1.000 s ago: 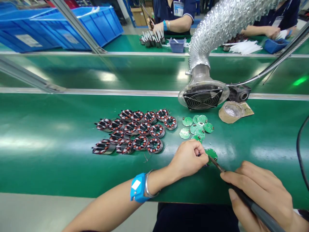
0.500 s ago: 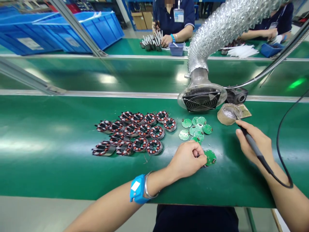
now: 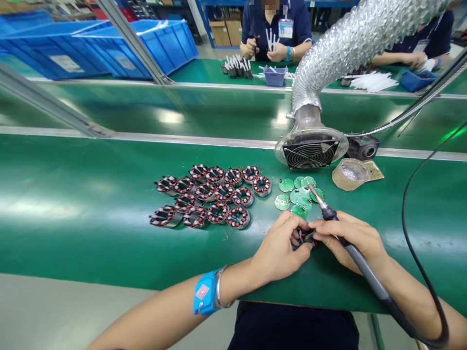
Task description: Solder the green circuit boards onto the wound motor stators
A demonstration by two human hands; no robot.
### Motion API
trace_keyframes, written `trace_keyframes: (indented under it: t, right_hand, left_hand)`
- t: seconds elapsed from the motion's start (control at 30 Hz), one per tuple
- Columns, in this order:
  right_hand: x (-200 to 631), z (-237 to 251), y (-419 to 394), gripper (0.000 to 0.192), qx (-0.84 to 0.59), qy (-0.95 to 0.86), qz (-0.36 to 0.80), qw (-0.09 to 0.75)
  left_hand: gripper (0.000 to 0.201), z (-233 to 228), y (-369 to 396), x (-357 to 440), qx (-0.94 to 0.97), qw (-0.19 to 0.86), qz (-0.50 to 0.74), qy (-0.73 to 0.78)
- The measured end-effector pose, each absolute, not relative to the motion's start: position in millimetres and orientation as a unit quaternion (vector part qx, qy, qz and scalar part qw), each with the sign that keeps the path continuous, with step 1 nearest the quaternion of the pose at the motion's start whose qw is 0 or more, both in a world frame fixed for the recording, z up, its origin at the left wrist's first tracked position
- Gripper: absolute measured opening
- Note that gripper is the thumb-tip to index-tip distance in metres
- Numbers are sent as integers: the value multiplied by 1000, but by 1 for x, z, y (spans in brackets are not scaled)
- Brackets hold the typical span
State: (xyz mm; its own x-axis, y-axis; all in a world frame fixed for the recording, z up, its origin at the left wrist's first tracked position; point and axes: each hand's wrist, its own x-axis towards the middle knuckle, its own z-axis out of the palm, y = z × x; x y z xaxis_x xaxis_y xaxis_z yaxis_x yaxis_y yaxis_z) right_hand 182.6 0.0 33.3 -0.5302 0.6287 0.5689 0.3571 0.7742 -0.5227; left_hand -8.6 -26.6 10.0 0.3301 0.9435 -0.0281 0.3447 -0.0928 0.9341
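My left hand [image 3: 280, 247] curls its fingers around a motor stator [image 3: 307, 236], mostly covered by both hands; a bit of dark core and red wire shows. A soldering iron [image 3: 365, 270] lies across my right hand [image 3: 359, 241], gripped there with its metal tip pointing up and left, over the green boards. The fingertips of that same hand also touch the right side of the stator. Just beyond my hands lies a loose cluster of round green circuit boards [image 3: 302, 200]. Farther left, several wound stators [image 3: 218, 212] stand in rough rows.
A fume extractor [image 3: 310, 153] on a silver duct [image 3: 330, 61] hangs behind the boards. Beside it is a round solder pot [image 3: 348, 181]. The iron's black cable [image 3: 405, 204] loops at the right. Across the bench, a co-worker [image 3: 275, 29] handles white sleeves; blue bins [image 3: 160, 48] stand left.
My right hand has brought the soldering iron left from the solder pot to the stator at my left hand. The round board seen there earlier is now hidden or tilted. The view has shifted slightly.
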Motion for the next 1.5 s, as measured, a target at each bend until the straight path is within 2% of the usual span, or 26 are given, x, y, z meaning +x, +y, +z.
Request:
trace_keyframes:
  t: [0.17, 0.37, 0.5, 0.83, 1.07, 1.17, 1.3, 1.5]
  right_hand:
    - [178, 34, -2, 24, -301, -877, 100, 361]
    - [197, 33, -11, 26, -308, -901, 182, 247]
    - [203, 32, -9, 24, -317, -892, 212, 244]
    - [191, 32, -5, 25, -312, -884, 258, 233]
    - [193, 38, 0, 24, -300, -887, 287, 202]
    - [194, 37, -1, 27, -318, -883, 276, 207]
    - [196, 31, -5, 35, -353, -861, 296, 216]
    - [205, 13, -9, 43, -383, -818, 349, 251]
  left_hand:
    - [25, 8, -31, -5, 630, 478, 335, 511]
    - [30, 4, -39, -5, 602, 496, 372, 504]
    - [33, 1, -40, -4, 577, 510, 384, 509]
    - [15, 1, -41, -6, 549, 524, 421, 497]
    - [24, 1, -42, -9, 573, 523, 400, 489]
    - [30, 0, -43, -11, 625, 486, 400, 462]
    - [43, 3, -46, -15, 731, 369, 379, 431]
    - [29, 11, -35, -13, 821, 243, 299, 421]
